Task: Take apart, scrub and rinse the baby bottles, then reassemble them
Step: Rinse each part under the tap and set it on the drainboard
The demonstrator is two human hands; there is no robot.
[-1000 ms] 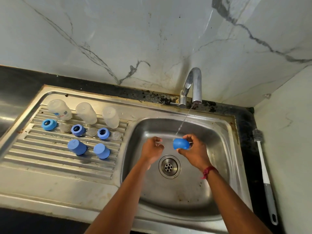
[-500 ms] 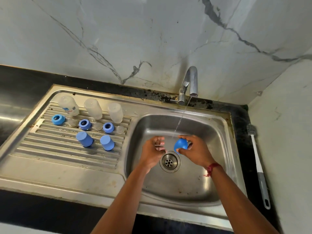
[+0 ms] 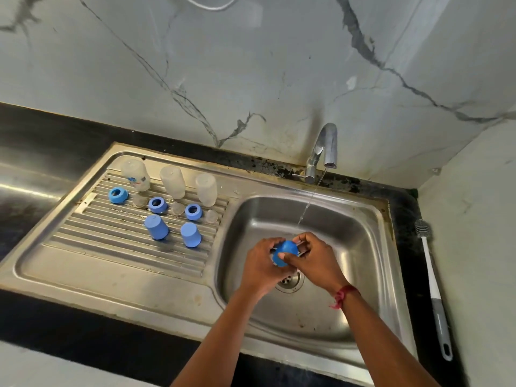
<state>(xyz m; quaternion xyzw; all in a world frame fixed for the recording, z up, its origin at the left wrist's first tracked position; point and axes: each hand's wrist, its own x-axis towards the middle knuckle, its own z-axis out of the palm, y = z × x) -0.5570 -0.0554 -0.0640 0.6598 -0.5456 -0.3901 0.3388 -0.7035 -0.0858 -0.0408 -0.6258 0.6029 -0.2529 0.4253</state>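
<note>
A: What's on the left drainboard (image 3: 83, 263)?
B: 3 bottles (image 3: 173, 181), 3 rings (image 3: 158, 205), 2 caps (image 3: 156, 231).
A: And the hands?
B: Left hand (image 3: 262, 268) and right hand (image 3: 315, 261) curl their fingers round a blue cap (image 3: 284, 252) over the sink (image 3: 363, 208), under the tap (image 3: 325, 146) stream. A brush (image 3: 431, 277) lies far right.

A home kitchen: steel sink (image 3: 371, 219), running tap (image 3: 324, 152), marble-patterned wall (image 3: 251, 65).

Soft, even, moderately bright light; a white glare streak lies on the steel bench (image 3: 19, 188) at far left; a duller sheen spreads across the sink basin (image 3: 363, 224); the blue caps (image 3: 156, 231) on the drainboard (image 3: 111, 247) cast short, faint shadows nearward; focus is crisp centrally; the wide lens bows the marble wall (image 3: 251, 65) and bench edges.
</note>
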